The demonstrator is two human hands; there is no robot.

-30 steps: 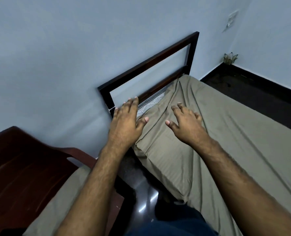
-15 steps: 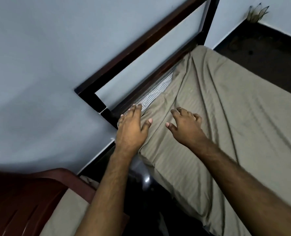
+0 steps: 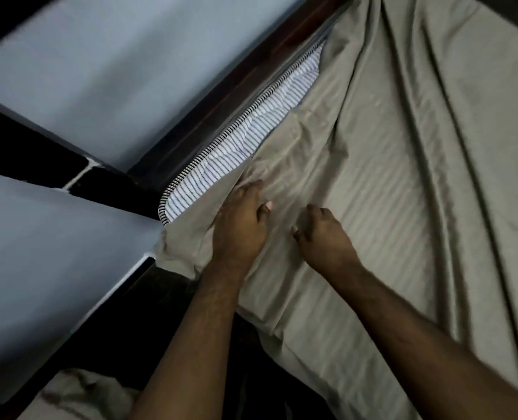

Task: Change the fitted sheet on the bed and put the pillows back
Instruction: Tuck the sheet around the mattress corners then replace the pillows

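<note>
Both hands gripping the sheet at the bed's head corner.
The left hand (image 3: 241, 228) and right hand (image 3: 321, 234) are curling into the taupe fitted sheet (image 3: 403, 177), whose edge is lying short of the striped mattress (image 3: 251, 137) rim, tight beside the dark headboard rail (image 3: 221, 95).

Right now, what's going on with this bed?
A person is working on the fitted sheet at the head corner of the bed. Their left hand grips a bunch of the taupe cloth at the corner, and the right hand is curled into the sheet just beside it. The corner is not covered: the striped mattress shows bare along the dark headboard rail. The rest of the sheet lies wrinkled across the bed. No pillows are in view.
</note>
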